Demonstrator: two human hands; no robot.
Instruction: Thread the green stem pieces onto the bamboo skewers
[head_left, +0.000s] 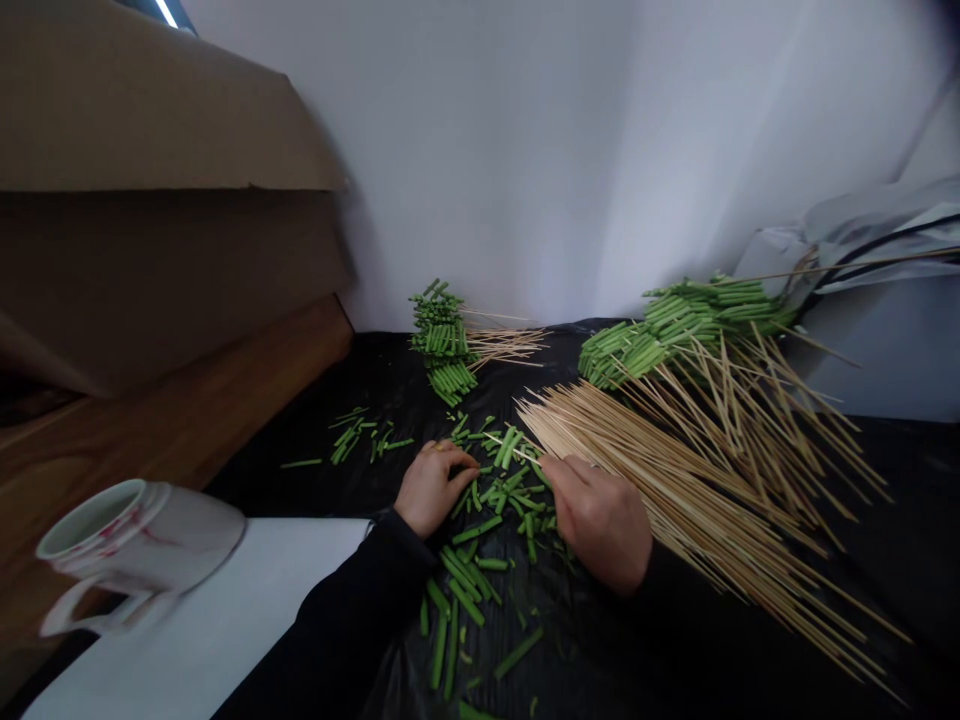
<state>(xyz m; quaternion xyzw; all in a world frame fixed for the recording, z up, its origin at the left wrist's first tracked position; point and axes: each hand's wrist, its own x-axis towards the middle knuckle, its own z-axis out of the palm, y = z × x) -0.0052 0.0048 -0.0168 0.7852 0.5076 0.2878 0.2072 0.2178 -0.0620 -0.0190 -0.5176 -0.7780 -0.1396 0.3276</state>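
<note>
My right hand point(604, 515) is closed around a thin bamboo skewer point(526, 456), which points left and carries a few short green stalk pieces point(508, 447) side by side near its tip. Just left of it, my left hand point(435, 485) has thumb and fingers pinched together above loose cut green stalks point(517, 492); whether a piece is between the fingertips is hidden. More cut stalks point(465, 575), some longer, lie below and between the hands. Beside my right hand spreads a large heap of bare bamboo skewers point(675, 480).
Filled skewers are stacked at the back middle point(442, 340) and back right point(690, 325). Black plastic sheeting point(300, 500) covers the work surface. A mug point(150, 540) stands on white paper point(292, 560) at left, near a cardboard box point(165, 200). A white wall point(510, 150) rises behind.
</note>
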